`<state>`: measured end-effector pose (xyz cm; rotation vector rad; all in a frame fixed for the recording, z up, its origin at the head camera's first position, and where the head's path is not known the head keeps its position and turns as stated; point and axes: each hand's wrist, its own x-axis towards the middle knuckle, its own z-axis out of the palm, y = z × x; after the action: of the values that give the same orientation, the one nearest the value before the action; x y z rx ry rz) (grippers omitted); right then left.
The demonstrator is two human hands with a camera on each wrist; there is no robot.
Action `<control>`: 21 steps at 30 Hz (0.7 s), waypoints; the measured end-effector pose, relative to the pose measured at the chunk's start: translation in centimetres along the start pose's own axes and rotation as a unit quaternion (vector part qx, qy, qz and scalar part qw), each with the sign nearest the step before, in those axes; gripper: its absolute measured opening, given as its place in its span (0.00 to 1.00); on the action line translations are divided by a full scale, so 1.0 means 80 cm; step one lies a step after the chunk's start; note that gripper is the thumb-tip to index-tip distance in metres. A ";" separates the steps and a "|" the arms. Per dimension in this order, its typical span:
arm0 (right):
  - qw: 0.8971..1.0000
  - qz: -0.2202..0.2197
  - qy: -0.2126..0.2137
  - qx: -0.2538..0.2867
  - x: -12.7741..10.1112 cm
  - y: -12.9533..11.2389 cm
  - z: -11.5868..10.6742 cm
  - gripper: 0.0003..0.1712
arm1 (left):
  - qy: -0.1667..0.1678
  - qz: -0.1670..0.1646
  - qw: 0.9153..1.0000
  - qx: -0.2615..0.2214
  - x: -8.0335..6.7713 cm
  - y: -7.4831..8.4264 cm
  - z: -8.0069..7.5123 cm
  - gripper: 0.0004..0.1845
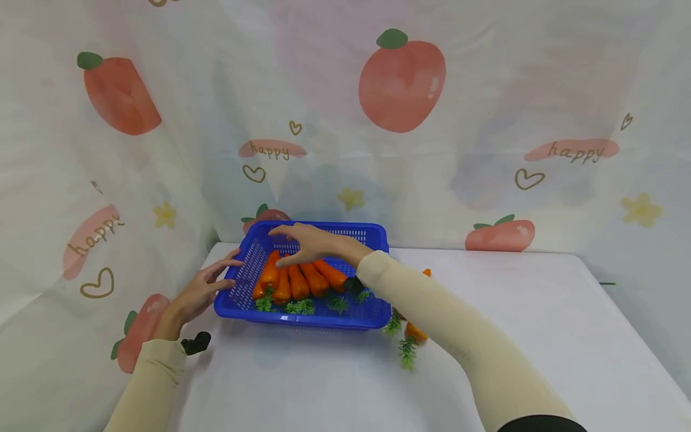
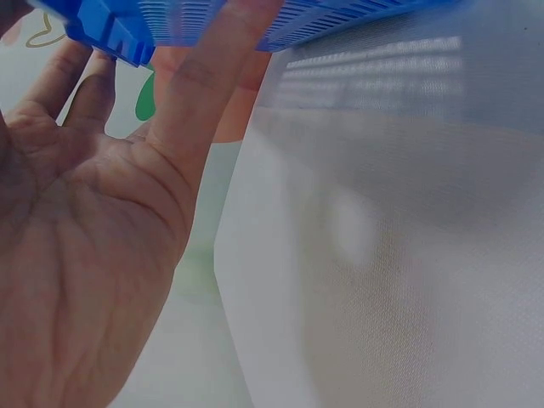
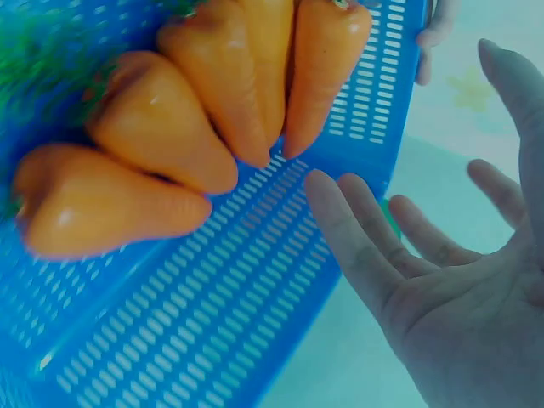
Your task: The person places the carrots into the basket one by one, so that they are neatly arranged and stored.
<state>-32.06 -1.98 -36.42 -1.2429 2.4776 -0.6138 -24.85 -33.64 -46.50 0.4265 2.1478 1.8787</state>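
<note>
head view: right hand (image 1: 315, 243) hovers with fingers spread above carrots (image 1: 297, 281) in a blue basket (image 1: 302, 318); left hand (image 1: 202, 291), fingers straight, touches the basket's left wall.

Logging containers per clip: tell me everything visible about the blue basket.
The blue basket is a rectangular, plastic-looking tray with slotted walls and floor and a solid rim. It sits flat on the white table, near its back left corner. Inside lie several orange carrots, leafy tops toward the near wall. The left hand touches its left wall with straight fingers; the right hand hovers open above it. More carrots lie just outside its right side.
</note>
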 end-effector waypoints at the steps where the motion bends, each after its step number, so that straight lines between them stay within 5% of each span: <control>1: 1.000 -0.003 0.006 0.000 -0.006 0.000 -0.002 0.44 | 0.002 -0.001 1.000 0.000 0.000 0.000 0.000 0.26; 21: 0.994 -0.008 0.111 0.023 -0.153 0.028 -0.032 0.45 | 0.000 -0.002 1.000 0.011 0.000 -0.001 -0.001 0.26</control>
<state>-27.64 9.72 -34.42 -1.2391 2.6161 -0.8503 -24.87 -33.76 -46.53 0.4260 2.1689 1.8558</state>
